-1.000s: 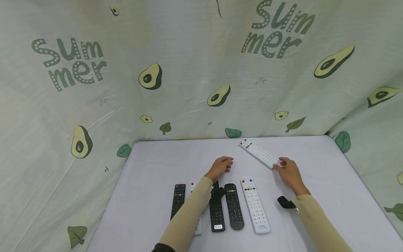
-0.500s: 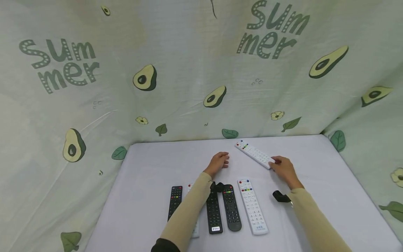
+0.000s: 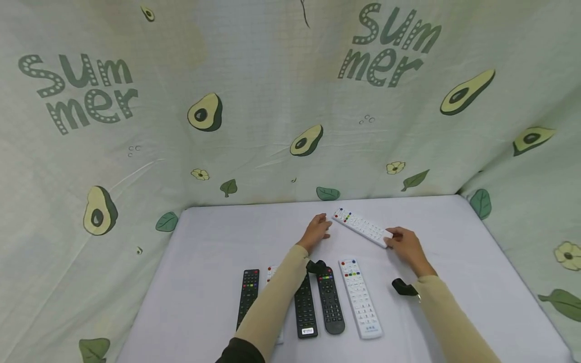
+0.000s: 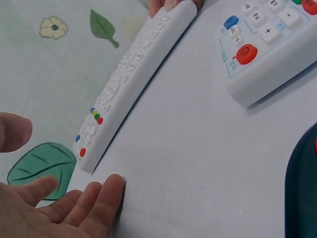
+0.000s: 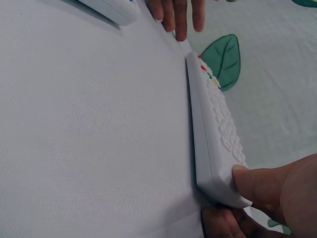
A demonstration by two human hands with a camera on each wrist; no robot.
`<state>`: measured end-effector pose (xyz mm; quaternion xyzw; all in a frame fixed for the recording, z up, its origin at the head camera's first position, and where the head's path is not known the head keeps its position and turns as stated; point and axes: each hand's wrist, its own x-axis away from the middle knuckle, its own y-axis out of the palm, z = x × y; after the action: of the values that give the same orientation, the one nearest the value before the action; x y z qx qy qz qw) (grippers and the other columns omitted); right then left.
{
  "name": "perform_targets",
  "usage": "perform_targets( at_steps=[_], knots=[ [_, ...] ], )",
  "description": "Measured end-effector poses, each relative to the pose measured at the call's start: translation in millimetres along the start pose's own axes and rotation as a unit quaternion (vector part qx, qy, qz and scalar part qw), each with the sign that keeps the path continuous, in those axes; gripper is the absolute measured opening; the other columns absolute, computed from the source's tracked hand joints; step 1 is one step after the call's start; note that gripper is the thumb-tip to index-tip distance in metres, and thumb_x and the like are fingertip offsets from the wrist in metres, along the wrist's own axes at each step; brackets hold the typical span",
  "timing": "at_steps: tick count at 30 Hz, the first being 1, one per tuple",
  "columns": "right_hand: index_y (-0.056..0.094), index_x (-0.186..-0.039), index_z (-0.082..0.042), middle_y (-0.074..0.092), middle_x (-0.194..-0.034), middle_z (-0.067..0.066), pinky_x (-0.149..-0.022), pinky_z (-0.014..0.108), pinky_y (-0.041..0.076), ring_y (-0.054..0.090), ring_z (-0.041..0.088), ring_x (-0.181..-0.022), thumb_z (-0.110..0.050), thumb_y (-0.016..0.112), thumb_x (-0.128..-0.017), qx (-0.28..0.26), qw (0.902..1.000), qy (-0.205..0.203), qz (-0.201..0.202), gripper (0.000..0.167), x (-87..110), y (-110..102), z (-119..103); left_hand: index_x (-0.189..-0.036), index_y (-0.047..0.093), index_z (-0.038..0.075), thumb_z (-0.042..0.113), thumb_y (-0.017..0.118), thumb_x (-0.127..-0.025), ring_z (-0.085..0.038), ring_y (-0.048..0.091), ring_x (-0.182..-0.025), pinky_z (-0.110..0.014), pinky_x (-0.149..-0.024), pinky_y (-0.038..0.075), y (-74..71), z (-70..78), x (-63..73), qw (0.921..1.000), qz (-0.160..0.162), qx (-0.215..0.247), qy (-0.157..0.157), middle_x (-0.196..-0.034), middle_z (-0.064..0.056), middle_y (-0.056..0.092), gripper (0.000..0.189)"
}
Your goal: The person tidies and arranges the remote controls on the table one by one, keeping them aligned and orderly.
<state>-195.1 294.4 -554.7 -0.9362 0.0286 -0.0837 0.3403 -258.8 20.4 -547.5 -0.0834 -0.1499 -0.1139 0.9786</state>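
Observation:
A white remote control [image 3: 361, 228] with coloured buttons at its far end lies slantwise near the back of the table. My right hand [image 3: 405, 247] pinches its lower right end; in the right wrist view the thumb [image 5: 262, 183] is on top and other fingers [image 5: 223, 221] are low at that end. Whether that end is raised off the cloth, I cannot tell. Just left of the remote's far end is my left hand [image 3: 315, 233]. Its fingers [image 4: 106, 203] are spread loosely with nothing between them, apart from the remote in the left wrist view.
Closer to me, several remotes stand in a row: a black one [image 3: 248, 295], a white one [image 3: 271, 272] mostly under my left sleeve, a labelled black one [image 3: 306, 310], a rounded dark one [image 3: 331, 302] and another white one [image 3: 361, 300]. A printed cloth [image 3: 254, 161] hangs behind the table.
The right hand has taken hold of the white remote's near end, and the remote has shifted slightly left. My left hand has moved up towards its far end. The head view has turned slightly right.

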Motion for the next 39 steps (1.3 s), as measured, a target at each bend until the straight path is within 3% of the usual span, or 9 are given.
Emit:
perform_targets(
  at_steps=[7, 14, 25, 32, 39],
  knots=[
    [0.060, -0.136, 0.013, 0.066, -0.119, 0.033, -0.089, 0.050, 0.052, 0.065, 0.043, -0.109, -0.005, 0.065, -0.101, 0.002, 0.9997, -0.024, -0.002, 0.040, 2.2, 3.8, 1.5, -0.163, 0.039, 0.011, 0.029, 0.055, -0.108, -0.031, 0.065, -0.124, -0.041, -0.109, 0.052, -0.4, 0.2, 3.7, 0.9996, -0.001, -0.027, -0.008, -0.168, -0.014, 0.038, 0.060],
    [0.060, -0.137, 0.013, 0.066, -0.121, 0.034, -0.091, 0.053, 0.053, 0.066, 0.047, -0.112, -0.003, 0.066, -0.101, -0.002, 0.9994, -0.034, -0.001, 0.040, 4.0, 6.0, -1.0, -0.163, 0.038, 0.007, 0.029, 0.050, -0.112, -0.029, 0.046, -0.149, -0.039, -0.111, 0.051, 0.2, -3.0, 3.9, 0.9994, -0.023, -0.024, 0.010, -0.168, -0.015, 0.040, 0.057],
    [0.061, -0.141, 0.007, 0.064, -0.130, 0.034, -0.098, 0.057, 0.052, 0.065, 0.048, -0.118, -0.005, 0.065, -0.102, -0.016, 0.9988, -0.033, 0.032, 0.041, 11.3, 13.4, 3.0, -0.159, 0.044, 0.009, 0.028, 0.053, -0.110, -0.028, 0.052, -0.142, -0.040, -0.111, 0.051, 1.6, -7.6, 11.0, 0.9994, -0.008, -0.028, 0.017, -0.163, -0.013, 0.046, 0.054],
    [0.066, -0.138, 0.004, 0.065, -0.128, 0.033, -0.085, 0.041, 0.052, 0.065, 0.042, -0.111, -0.005, 0.068, -0.101, -0.027, 0.9979, -0.031, 0.050, 0.038, 27.4, 7.6, 1.8, -0.159, 0.047, 0.010, 0.029, 0.056, -0.109, -0.023, 0.054, -0.135, -0.039, -0.113, 0.049, 5.9, -10.5, 20.4, 0.9992, -0.016, -0.028, 0.023, -0.159, -0.010, 0.049, 0.054],
    [0.065, -0.140, 0.003, 0.060, -0.140, 0.034, -0.075, 0.022, 0.051, 0.064, 0.047, -0.119, -0.011, 0.068, -0.103, -0.045, 0.9975, -0.022, 0.049, 0.040, 49.9, -1.9, 0.0, -0.156, 0.053, 0.013, 0.023, 0.058, -0.108, -0.018, 0.056, -0.129, -0.037, -0.110, 0.051, 9.3, -9.3, 29.1, 0.9984, -0.014, 0.002, 0.054, -0.154, -0.007, 0.053, 0.049]
  ],
)
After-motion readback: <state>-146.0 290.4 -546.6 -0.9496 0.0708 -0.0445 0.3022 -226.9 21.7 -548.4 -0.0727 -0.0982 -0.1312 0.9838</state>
